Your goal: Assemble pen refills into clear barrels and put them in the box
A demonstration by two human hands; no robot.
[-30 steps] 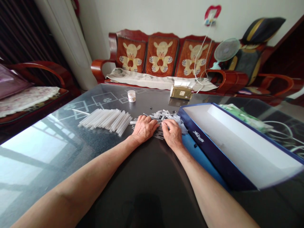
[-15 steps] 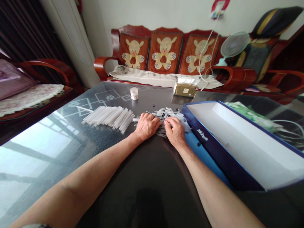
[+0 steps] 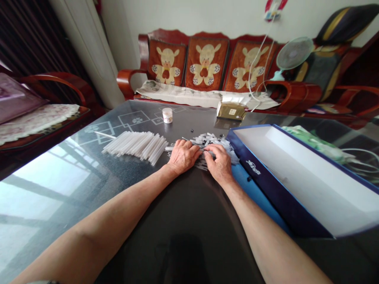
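Observation:
Low over the dark table, my left hand (image 3: pixel 184 157) has its fingers curled down on a group of thin rods (image 3: pixel 201 164), which show partly beneath it. Facing it, my right hand (image 3: pixel 219 162) pinches with thumb and index finger close to the left fingertips. What either hand grips is too small and covered to make out. Just beyond the hands lies a heap of short whitish translucent pieces (image 3: pixel 209 139) mixed with some dark ones. To the left, many long translucent white tubes (image 3: pixel 136 145) lie side by side in a row.
A large blue box with a white inside (image 3: pixel 284 193) stands open at the right, on a blue panel (image 3: pixel 251 194). Small black pieces (image 3: pixel 249 179) lie about. Farther back are a small round tub (image 3: pixel 167 115) and a tissue pack (image 3: pixel 231 110). A green-patterned bag (image 3: pixel 314 144) lies behind the box.
Both hands stay almost in place. The right fingers have shifted very slightly against the left fingertips; the view has tilted a little.

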